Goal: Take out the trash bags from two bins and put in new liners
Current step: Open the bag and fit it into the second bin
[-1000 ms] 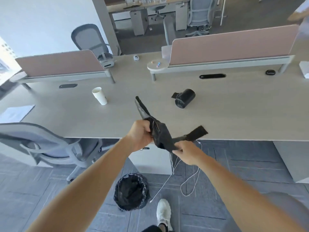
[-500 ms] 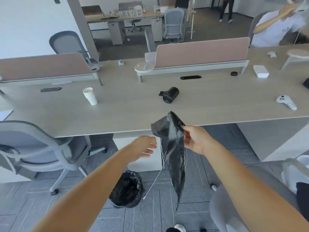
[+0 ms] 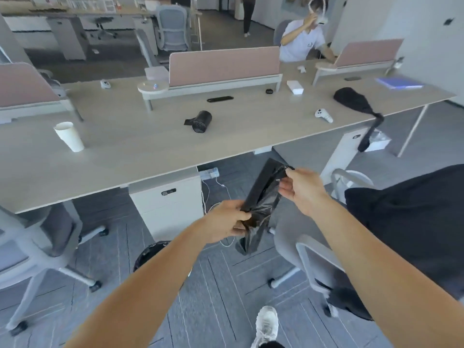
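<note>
**A:** Left hand [image 3: 226, 219] has its fingers curled round the folded liner's [image 3: 263, 197] middle, and right hand [image 3: 301, 189] pinches its top edge at one o'clock. It's not opened out yet!

**B:** The bin [image 3: 150, 254] at seven o'clock shows black lining (one done, I'd judge). This liner needs spreading and seating, and the second bin is out of sight.

Two bare forearms reach up from the bottom edge toward the centre of the frame. The left arm runs in from the lower left. The left hand [image 3: 226, 221] sits just below centre, its fingers curled round the middle of a black bag [image 3: 263, 197]. The right arm comes in from the lower right. The right hand [image 3: 305, 190] is higher and further right, its thumb and fingertips pinching the bag's top edge.
</note>
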{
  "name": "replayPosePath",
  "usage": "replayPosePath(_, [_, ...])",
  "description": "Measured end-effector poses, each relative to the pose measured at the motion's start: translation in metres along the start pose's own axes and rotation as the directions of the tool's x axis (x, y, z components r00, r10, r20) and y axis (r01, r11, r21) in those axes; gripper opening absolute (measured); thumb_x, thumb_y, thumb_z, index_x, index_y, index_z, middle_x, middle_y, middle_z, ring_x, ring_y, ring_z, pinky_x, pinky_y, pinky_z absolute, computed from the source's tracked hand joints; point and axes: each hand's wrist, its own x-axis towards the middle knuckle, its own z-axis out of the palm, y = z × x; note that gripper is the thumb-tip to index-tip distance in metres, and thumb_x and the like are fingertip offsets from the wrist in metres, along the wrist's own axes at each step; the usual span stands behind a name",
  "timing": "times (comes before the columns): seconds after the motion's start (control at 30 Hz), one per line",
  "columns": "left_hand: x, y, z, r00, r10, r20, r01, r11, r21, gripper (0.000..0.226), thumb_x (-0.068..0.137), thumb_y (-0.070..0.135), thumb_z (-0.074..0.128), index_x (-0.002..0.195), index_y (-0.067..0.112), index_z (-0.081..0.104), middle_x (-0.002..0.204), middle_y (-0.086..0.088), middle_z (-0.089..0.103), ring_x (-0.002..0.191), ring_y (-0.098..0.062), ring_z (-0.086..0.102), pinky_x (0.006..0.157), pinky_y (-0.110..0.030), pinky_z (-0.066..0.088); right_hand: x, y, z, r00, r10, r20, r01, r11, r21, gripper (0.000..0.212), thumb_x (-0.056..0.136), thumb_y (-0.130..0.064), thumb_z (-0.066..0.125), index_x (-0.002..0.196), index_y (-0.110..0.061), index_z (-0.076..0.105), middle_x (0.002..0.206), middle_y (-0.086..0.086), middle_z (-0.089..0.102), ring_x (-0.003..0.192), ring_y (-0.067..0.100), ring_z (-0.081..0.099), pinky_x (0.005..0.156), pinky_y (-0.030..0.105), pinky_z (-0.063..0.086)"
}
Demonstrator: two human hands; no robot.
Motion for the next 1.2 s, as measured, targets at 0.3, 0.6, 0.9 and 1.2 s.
replayPosePath(0.3, [0.006, 0.014, 0.118, 0.984, 0.061, 0.169, -0.044, 0.994, -0.101, 0.017, 0.096, 0.007, 0.058, 0.109, 0.004, 0.069, 0.101, -0.013, 0.071, 0.085, -0.022, 0.066, 0.075, -0.030, 0.053, -0.064, 0.055, -0.138, 0.969, 0.175, 0.172, -0.094, 0.912, -0.398, 0.023, 0.091, -0.039, 0.067, 0.099, -0.017, 0.069, 0.109, 0.004, 0.074, 0.098, 0.020, 0.069, 0.087, 0.034, 0.052])
replayPosePath(0.6, [0.002, -0.001, 0.282, 0.917, -0.058, 0.395, 0.005, 0.991, 0.135, 0.031, 0.096, 0.000, 0.055, 0.122, 0.015, 0.060, 0.093, -0.010, 0.072, 0.078, -0.024, 0.068, 0.085, -0.044, 0.055, -0.127, 0.093, -0.300, 0.986, 0.168, 0.002, -0.167, 0.984, -0.057, 0.007, 0.093, -0.020, 0.065, 0.096, -0.015, 0.060, 0.095, 0.007, 0.073, 0.093, 0.025, 0.070, 0.088, 0.038, 0.052])
replayPosePath(0.9, [-0.036, -0.034, 0.493, 0.878, -0.051, 0.476, -0.052, 0.979, 0.199, 0.049, 0.091, -0.017, 0.032, 0.109, 0.019, 0.060, 0.096, -0.017, 0.064, 0.068, -0.023, 0.068, 0.067, -0.037, 0.057, -0.201, 0.129, -0.486, 0.982, 0.082, -0.168, -0.038, 0.967, 0.253, 0.024, 0.086, 0.008, 0.050, 0.078, -0.014, 0.052, 0.069, 0.005, 0.060, 0.061, 0.021, 0.061, 0.066, 0.033, 0.052])
replayPosePath(1.2, [-0.040, -0.058, 0.649, 0.830, -0.046, 0.556, -0.246, 0.864, 0.440, 0.028, 0.085, 0.007, 0.073, 0.110, 0.005, 0.063, 0.098, -0.013, 0.072, 0.083, -0.020, 0.070, 0.076, -0.030, 0.058, -0.261, 0.163, -0.626, 0.990, 0.019, -0.138, 0.042, 0.906, 0.421, 0.037, 0.095, 0.009, 0.038, 0.116, -0.005, 0.066, 0.107, 0.025, 0.069, 0.093, 0.033, 0.069, 0.083, 0.042, 0.057])
